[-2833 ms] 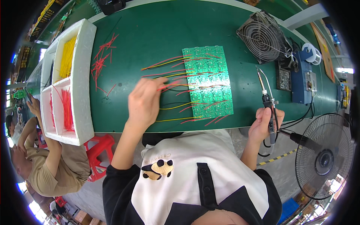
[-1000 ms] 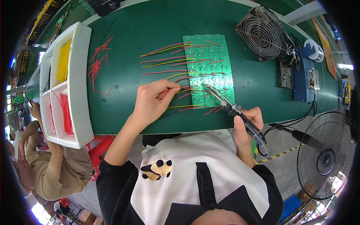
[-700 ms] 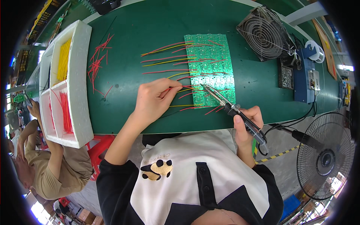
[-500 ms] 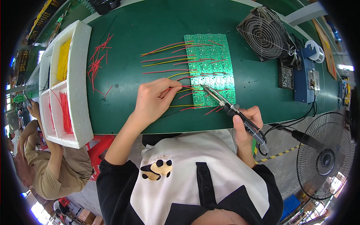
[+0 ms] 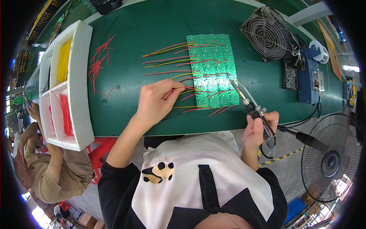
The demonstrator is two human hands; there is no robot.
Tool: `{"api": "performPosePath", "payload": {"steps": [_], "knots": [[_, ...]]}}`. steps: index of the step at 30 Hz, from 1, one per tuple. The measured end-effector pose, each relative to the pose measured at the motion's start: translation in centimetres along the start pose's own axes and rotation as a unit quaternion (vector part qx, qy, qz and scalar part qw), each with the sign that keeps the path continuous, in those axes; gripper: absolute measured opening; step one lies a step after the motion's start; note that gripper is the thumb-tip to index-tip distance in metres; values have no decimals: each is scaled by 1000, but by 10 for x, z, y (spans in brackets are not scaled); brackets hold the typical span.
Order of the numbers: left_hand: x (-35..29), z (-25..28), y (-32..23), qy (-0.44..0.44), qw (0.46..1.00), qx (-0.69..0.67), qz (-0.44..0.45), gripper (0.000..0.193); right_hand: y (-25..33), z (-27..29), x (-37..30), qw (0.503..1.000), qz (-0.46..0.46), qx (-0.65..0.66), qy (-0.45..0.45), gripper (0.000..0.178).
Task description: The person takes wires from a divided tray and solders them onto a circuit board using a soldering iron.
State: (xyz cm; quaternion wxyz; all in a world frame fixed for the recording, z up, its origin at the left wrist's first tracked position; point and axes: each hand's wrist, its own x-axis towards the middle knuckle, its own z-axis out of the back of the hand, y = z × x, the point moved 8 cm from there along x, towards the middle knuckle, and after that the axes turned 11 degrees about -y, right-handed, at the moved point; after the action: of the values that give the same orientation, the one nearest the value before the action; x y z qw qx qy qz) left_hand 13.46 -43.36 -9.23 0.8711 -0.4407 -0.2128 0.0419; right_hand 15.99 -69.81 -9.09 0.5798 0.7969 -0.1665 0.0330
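A green circuit board panel (image 5: 222,53) lies on the green table, with several red, yellow and black wires running off its left side. My left hand (image 5: 157,100) pinches a red wire (image 5: 189,87) at the panel's left edge. My right hand (image 5: 260,129) is wrapped round a soldering iron (image 5: 253,111) with a thin feed tube along it. The iron's tip points up and left, over the panel's right part; whether it touches the board I cannot tell.
A white foam box (image 5: 82,87) with yellow and red wires stands at the left, beside loose red wires (image 5: 100,65). At the right are a square fume fan (image 5: 265,34), a blue soldering unit (image 5: 309,76) with a solder spool (image 5: 321,52), and a floor fan (image 5: 330,162). Another person (image 5: 57,175) sits at the left.
My right hand has moved the soldering iron to the right, from the left-middle of the panel to its right part. My left hand stays where it was.
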Motion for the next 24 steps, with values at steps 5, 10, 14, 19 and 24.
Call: {"api": "performPosePath", "payload": {"steps": [5,10,14,19,24], "knots": [[0,0,1,6,1000,3,11,6,8,15,16,997,39,-30,-53,27],[0,2,-4,-19,1000,4,-9,4,6,33,22,996,54,-40,-63,20],[-1,3,-6,-19,999,10,-26,7,6,35,19,996,57,-31,-57,19],[-5,9,-11,-11,994,100,-30,17,9,37,19,992,78,-71,-75,19],[-23,57,5,-100,991,74,44,7,7,32,14,978,58,-177,-89,16]]}}
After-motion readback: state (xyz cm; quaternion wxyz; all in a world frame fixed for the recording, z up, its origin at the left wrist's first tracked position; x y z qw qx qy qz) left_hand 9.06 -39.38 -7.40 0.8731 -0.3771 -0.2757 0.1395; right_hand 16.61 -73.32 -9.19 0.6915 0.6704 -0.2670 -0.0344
